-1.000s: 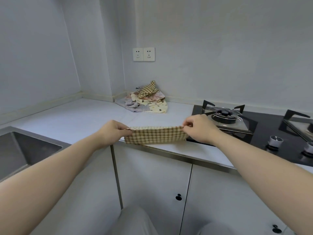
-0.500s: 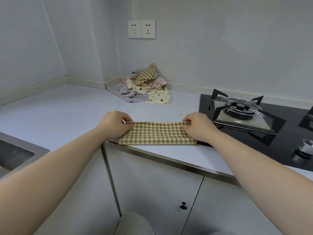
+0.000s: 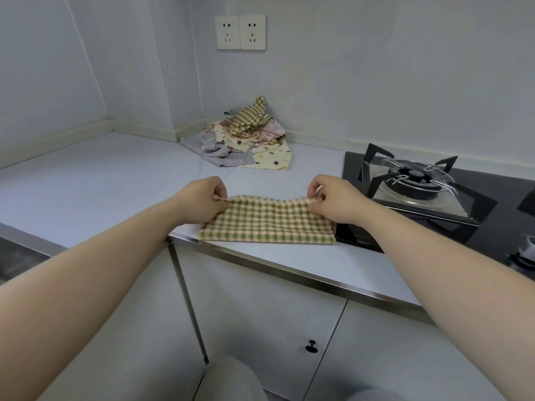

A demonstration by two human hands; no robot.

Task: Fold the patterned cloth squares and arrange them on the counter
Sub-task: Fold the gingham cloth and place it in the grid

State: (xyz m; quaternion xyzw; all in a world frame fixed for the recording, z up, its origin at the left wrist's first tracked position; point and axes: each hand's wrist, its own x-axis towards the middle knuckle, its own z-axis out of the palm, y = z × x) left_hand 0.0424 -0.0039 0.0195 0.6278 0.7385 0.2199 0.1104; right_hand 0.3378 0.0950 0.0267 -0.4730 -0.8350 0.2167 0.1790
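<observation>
The curled fingers (image 3: 220,193) of the left hand (image 3: 199,199) pinched the far left corner of the checked cloth (image 3: 266,224), and the fingers (image 3: 315,194) of the right hand (image 3: 333,199) pinched its far right corner in the same way, thumbs tucked under the raised hem. Between the two grips the far edge sagged slightly and stood a little off the surface. The cloth was a folded strip, its long axis running left to right, parallel to the front edge of the counter (image 3: 101,180); its near long edge lay flat just behind that edge, and its right end reached the front left corner of the black gas hob (image 3: 477,204). Both hands were knuckles-up, wrists low, with bare forearms stretching back toward the camera on either side. At the back corner of the counter, well apart from the strip, sat a loose pile of patterned cloths (image 3: 249,140) topped by another checked one. A steel sink (image 3: 17,256) showed at the counter's left end, and a double wall socket (image 3: 240,32) hung above the pile.
</observation>
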